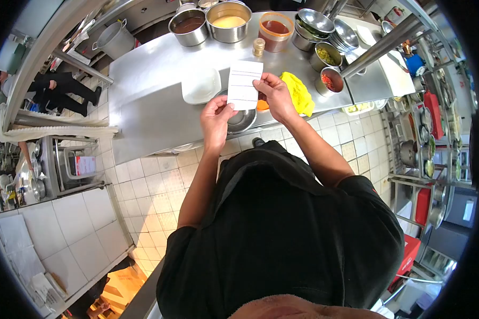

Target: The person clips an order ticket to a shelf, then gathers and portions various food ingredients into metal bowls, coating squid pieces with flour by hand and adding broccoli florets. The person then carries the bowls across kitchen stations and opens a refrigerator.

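Observation:
A white paper slip [244, 85] with dark ruled lines is held up over the steel counter. My left hand [216, 118] pinches its lower left corner between thumb and fingers. On its right edge, my right hand [277, 97] grips the slip the same way. Behind the paper, a metal bowl [241, 122] is partly hidden, and something orange [262, 105] shows beside it. A white square dish [201, 86] sits just left of the slip. To the right of my right hand lies a crumpled yellow cloth [297, 94].
Along the counter's [143, 80] back stand a pot of dark sauce [189, 26], a pot of yellow liquid [229, 21], an orange-rimmed tub [275, 32] and a small jar [258, 47]. A container of chopped red pieces [330, 81] is at right. People are visible at far left and lower left.

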Motion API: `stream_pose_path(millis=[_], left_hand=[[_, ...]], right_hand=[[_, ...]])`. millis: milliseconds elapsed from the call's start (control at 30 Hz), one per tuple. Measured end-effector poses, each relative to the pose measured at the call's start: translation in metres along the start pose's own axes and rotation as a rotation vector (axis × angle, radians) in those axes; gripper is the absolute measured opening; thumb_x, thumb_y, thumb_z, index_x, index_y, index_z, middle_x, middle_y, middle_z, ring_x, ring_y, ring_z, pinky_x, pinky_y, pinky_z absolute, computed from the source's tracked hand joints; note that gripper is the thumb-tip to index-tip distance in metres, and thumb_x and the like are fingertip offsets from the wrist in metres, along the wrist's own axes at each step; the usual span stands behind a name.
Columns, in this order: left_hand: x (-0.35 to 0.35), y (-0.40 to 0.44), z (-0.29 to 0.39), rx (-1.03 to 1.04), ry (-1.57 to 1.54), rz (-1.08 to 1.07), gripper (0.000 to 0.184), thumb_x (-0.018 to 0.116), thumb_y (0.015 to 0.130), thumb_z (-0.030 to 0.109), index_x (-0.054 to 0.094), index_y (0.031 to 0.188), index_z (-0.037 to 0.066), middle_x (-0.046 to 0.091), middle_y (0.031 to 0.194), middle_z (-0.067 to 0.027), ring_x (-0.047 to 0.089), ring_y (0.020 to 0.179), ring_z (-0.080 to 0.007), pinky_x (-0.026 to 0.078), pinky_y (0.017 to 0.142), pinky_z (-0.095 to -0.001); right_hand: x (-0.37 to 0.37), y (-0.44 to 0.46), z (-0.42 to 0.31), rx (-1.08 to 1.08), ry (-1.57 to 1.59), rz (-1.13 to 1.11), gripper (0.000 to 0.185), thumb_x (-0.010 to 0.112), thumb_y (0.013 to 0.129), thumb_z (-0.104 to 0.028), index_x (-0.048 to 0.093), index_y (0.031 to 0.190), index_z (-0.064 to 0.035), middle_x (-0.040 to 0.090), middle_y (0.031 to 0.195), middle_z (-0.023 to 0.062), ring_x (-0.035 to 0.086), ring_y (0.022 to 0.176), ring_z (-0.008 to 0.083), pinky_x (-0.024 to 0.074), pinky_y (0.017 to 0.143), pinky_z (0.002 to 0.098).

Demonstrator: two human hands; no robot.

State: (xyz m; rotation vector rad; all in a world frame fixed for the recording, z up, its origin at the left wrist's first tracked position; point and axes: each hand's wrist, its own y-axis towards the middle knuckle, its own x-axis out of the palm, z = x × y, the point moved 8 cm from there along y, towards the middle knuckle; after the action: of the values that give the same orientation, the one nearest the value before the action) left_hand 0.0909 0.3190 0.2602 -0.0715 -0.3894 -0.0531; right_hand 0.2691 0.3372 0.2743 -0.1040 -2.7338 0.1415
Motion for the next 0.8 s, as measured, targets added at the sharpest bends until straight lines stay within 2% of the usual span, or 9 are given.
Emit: stream_pose_path(millis=[400,567,667,733,800], left_hand=[[0.013,-0.001,0.001,-0.008,-0.059,-0.068,0.018,0.059,0.085,-0.005,0.058,0.102,-0.005,0.062,0.093,-0.0105,0.061,0.08,-0.0134,0.055,0.074,-0.0275],[0.015,-0.009,0.004,-0.064,0.007,-0.08,0.022,0.06,0.085,-0.001,0.056,0.106,-0.006,0.061,0.096,-0.0104,0.061,0.082,-0.0159,0.055,0.077,-0.0302],[0.007,-0.014,0.002,-0.055,0.072,-0.073,0.025,0.06,0.086,0.002,0.055,0.109,-0.007,0.057,0.098,-0.0093,0.06,0.084,-0.0164,0.055,0.077,-0.0302],[-0.008,-0.019,-0.006,-0.068,0.085,-0.08,0.022,0.059,0.086,0.001,0.055,0.107,-0.006,0.056,0.098,-0.0088,0.059,0.085,-0.0161,0.054,0.076,-0.0291],[-0.037,-0.024,-0.024,-0.097,0.026,0.01,0.02,0.061,0.086,0.002,0.058,0.103,-0.006,0.057,0.095,-0.0091,0.059,0.082,-0.0158,0.055,0.074,-0.0297]], right_hand=[[-0.003,-0.007,-0.027,-0.085,-0.124,0.055,0.016,0.061,0.087,-0.01,0.06,0.099,0.0001,0.062,0.079,0.0003,0.056,0.067,0.0057,0.0466,0.062,0.0219],[0.0,-0.015,-0.043,-0.133,-0.145,0.077,0.014,0.061,0.087,-0.01,0.061,0.096,0.0003,0.061,0.077,-0.0008,0.055,0.066,0.005,0.0448,0.06,0.0202],[-0.027,-0.008,-0.056,-0.212,-0.247,0.146,0.01,0.061,0.087,-0.008,0.062,0.093,-0.001,0.061,0.078,-0.0022,0.054,0.07,0.0046,0.0425,0.063,0.0199],[-0.028,-0.019,-0.11,-0.335,-0.225,0.183,0.009,0.061,0.087,-0.007,0.062,0.094,-0.0023,0.062,0.082,-0.0011,0.055,0.075,0.0061,0.0435,0.068,0.0214],[-0.043,-0.027,-0.164,-0.499,-0.252,0.225,0.009,0.061,0.086,-0.008,0.062,0.094,-0.0027,0.062,0.082,-0.0006,0.055,0.077,0.0067,0.0442,0.069,0.0224]])
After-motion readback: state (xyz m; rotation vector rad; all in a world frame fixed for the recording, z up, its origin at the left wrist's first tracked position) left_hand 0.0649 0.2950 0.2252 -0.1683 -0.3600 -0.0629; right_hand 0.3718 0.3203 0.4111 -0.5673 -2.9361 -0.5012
